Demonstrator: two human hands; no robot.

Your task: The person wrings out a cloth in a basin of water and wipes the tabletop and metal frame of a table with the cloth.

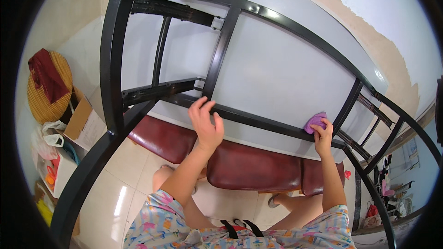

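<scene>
A black metal table frame point(256, 117) lies before me, attached to the underside of a white tabletop point(287, 72) that rests on dark red padded chair seats point(254, 167). In my right hand point(322, 135) is a crumpled purple cloth point(315, 121), pressed against the near rail close to its right crossbar point(349, 105). My left hand point(207, 124) holds nothing; its fingers are spread over the near rail, beside the left crossbar point(222, 50). Whether those fingertips touch the metal I cannot tell. Black slide rails point(173, 9) span the left bay.
Long black legs point(114, 52) rise toward me on both sides. At left stand a cardboard box point(84, 124), a round woven mat point(48, 86) with a dark red cloth, and a white container point(62, 171). Tiled floor point(110, 193) lies below. Assorted belongings point(387, 186) are at far right.
</scene>
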